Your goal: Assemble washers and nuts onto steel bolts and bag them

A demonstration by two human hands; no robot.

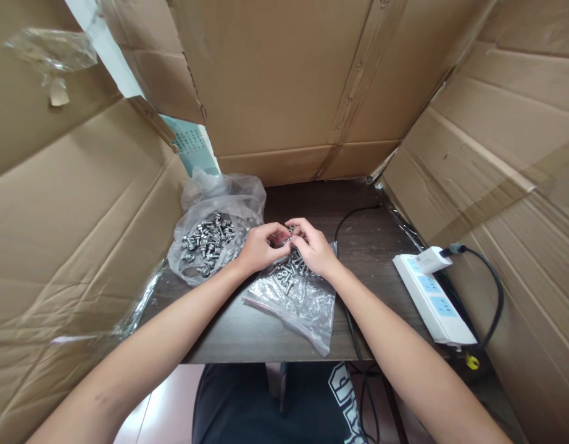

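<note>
My left hand [265,248] and my right hand [311,246] meet above a clear zip bag, fingertips pinched together. Between them shows a glint of a small silvery piece [290,239], seemingly a bolt; the fingers cover most of it. Right below, a pile of loose metal bolts [289,271] with a few nuts or washers lies on the zip bag [307,317]. Left of my left hand, a larger open plastic bag [185,231] holds many bolts with washers on them [210,240].
A white power strip [435,302] with a plugged-in adapter [431,260] lies on the right of the dark table [307,200]. A black cable [352,324] runs past my right forearm and over the front edge. Cardboard walls [284,74] enclose the table at the back and both sides.
</note>
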